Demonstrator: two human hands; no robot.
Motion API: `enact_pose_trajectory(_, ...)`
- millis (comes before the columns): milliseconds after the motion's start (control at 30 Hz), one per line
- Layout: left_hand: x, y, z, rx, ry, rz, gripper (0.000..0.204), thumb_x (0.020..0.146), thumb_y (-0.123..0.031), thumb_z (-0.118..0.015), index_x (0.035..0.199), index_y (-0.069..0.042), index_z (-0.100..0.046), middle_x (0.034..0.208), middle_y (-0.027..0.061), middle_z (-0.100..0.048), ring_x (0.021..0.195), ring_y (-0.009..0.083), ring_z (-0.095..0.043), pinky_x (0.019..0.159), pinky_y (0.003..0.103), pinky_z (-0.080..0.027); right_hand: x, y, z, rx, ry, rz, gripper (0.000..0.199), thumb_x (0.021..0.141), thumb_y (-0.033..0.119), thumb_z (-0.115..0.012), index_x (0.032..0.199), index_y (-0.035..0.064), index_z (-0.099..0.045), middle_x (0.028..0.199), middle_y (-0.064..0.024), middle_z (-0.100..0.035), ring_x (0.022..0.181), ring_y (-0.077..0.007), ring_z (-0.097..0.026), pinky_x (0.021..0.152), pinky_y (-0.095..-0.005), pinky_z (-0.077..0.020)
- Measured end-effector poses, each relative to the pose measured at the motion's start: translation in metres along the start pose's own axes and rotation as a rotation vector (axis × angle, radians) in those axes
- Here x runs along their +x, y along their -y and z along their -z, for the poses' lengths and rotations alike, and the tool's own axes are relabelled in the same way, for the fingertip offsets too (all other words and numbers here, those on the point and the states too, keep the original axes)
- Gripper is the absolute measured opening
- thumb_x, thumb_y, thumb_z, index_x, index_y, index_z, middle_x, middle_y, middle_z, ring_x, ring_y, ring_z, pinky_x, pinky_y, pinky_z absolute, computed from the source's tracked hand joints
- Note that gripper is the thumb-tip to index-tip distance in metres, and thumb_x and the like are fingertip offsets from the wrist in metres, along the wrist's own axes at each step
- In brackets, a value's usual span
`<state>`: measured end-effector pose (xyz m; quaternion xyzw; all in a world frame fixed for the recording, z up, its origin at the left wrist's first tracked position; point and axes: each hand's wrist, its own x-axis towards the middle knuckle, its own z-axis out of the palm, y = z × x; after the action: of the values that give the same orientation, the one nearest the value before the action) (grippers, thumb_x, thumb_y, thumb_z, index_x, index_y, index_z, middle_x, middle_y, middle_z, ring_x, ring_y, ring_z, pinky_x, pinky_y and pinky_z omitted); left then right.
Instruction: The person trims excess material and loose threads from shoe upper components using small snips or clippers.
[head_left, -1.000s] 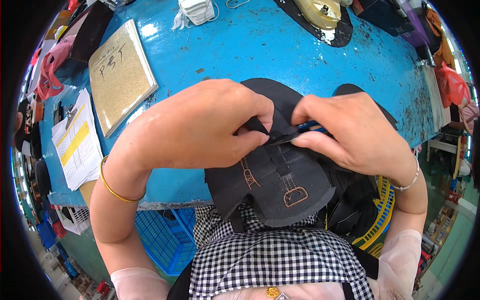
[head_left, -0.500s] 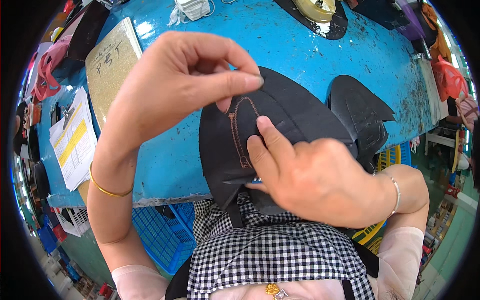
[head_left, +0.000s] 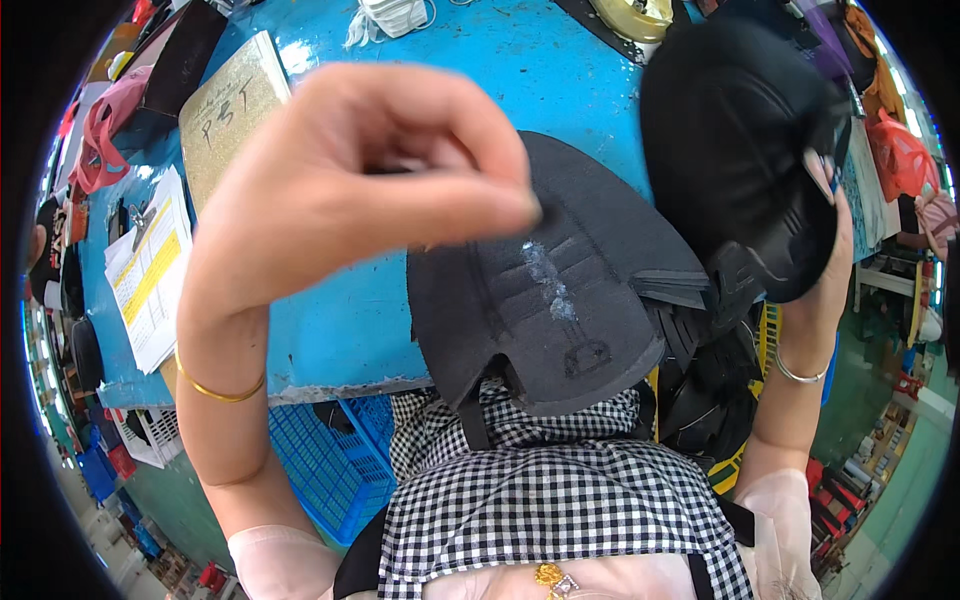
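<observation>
Clock read from the centre of the view. The flat black piece (head_left: 600,265) is seen just off centre toward 2-3 o'clock, laid across the near edge of the blue table (head_left: 350,345) and above the checked apron (head_left: 550,500). Its upper face is marked by a whitish-blue smear (head_left: 548,280) and an outlined buckle shape (head_left: 587,357) below that. The left hand (head_left: 320,205) is raised at 10-11 o'clock, thumb and fingers brought together, overlapping the flat piece's edge in view. Fingertips are blurred; whether anything is pinched there cannot be told. A curved black piece (head_left: 725,120) is held up at 2 o'clock by the right hand (head_left: 825,270); that hand is closed on it, most fingers hidden behind. A small pale item (head_left: 822,175) is seen at that grip, too blurred to identify. More black pieces (head_left: 700,405) are piled at 4 o'clock. The gold-covered book (head_left: 215,125) is placed at 10 o'clock, clipped papers (head_left: 150,290) at 9, the blue basket (head_left: 325,465) set below table level at 7-8.
</observation>
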<state>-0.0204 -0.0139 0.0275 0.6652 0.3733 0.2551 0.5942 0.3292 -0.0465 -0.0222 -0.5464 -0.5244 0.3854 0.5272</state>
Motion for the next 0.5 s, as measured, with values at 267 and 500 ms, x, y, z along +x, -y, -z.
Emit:
enact_pose_trajectory(267, 0.030, 0.023, -0.024, 0.320, 0.432, 0.122, 0.010, 0.079, -0.011, -0.074, 0.083, -0.003, -0.071, 0.070, 0.0036, -0.066, 0.062, 0.0104, -0.058, 0.060, 0.024, -0.046, -0.014, -0.048, 0.092, -0.325, -0.157, -0.252, 0.020, 0.102, 0.020, -0.049, 0.115, 0.0064, -0.057, 0.083, 0.0045, -0.056, 0.050, 0.0016, -0.032, 0.042, -0.0169, -0.0209)
enact_pose_trajectory(500, 0.036, 0.026, -0.029, 0.388, 0.384, 0.038, 0.010, 0.079, -0.013, -0.075, 0.082, -0.004, -0.070, 0.065, 0.0049, -0.061, 0.056, 0.0140, -0.053, 0.054, 0.028, -0.042, -0.010, 0.005, 0.008, -0.182, 0.297, 0.091, 0.015, 0.097, 0.011, -0.055, 0.110, 0.0043, -0.056, 0.077, 0.0006, -0.056, 0.057, -0.0062, -0.047, 0.051, -0.0203, -0.0376)
